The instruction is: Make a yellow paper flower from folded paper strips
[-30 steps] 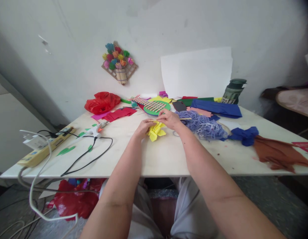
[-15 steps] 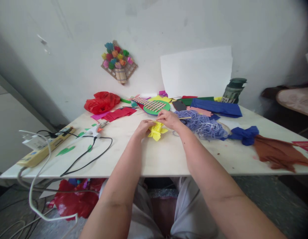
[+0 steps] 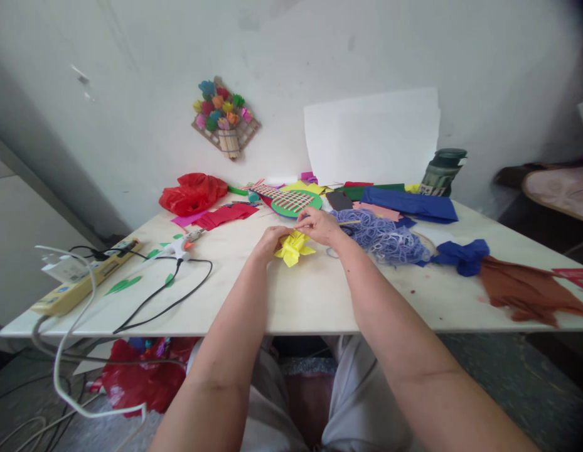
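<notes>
A yellow paper flower (image 3: 294, 250) with spread, pointed petals is held over the table in front of me. My left hand (image 3: 271, 241) is closed on its left side, the fingertips partly hidden by the petals. Just above and to the right, my right hand (image 3: 318, 226) pinches a thin wooden stick (image 3: 350, 223). The stick's tail pokes out past the hand to the right; its other end is hidden near the flower. Behind both hands lies a green round piece (image 3: 312, 201) with a lattice of sticks on it.
Tangled purple yarn (image 3: 383, 237) lies right of my hands, with blue crepe paper (image 3: 463, 255) and brown paper (image 3: 526, 287) beyond. On the left are a glue gun (image 3: 181, 246) with its cable and a power strip (image 3: 86, 279). A dark bottle (image 3: 443, 172) stands at the back right.
The yellow flower has turned a little and shifted slightly left. Both hands stay close together in nearly the same place, still gripping.
</notes>
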{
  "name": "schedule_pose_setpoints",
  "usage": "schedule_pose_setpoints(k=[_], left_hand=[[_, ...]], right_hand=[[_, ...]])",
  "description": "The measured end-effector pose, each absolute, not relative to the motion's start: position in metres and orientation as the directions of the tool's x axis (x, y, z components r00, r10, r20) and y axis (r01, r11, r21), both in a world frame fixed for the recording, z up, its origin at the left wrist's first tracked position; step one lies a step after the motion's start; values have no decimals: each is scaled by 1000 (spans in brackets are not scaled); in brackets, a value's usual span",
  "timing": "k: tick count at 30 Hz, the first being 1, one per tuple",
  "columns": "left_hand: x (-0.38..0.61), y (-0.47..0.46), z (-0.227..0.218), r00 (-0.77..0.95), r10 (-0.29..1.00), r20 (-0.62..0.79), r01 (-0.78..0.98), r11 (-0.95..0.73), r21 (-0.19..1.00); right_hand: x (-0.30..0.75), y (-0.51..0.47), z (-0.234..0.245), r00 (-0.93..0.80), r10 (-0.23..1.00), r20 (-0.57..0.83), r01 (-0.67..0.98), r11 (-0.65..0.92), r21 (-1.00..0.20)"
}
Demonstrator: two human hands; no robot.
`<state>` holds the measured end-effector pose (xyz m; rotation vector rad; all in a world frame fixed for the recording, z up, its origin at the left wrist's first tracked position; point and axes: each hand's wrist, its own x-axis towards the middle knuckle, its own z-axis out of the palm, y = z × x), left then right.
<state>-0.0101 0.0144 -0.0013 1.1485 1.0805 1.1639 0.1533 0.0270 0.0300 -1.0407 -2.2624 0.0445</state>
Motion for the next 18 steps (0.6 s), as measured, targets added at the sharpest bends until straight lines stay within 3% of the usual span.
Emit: schedule_pose_setpoints(k=[18], left_hand=[[-18,16,-7,178,975,134,5,-137,991]], right_hand=[[152,27,31,-475,721,505,674,667,-319]])
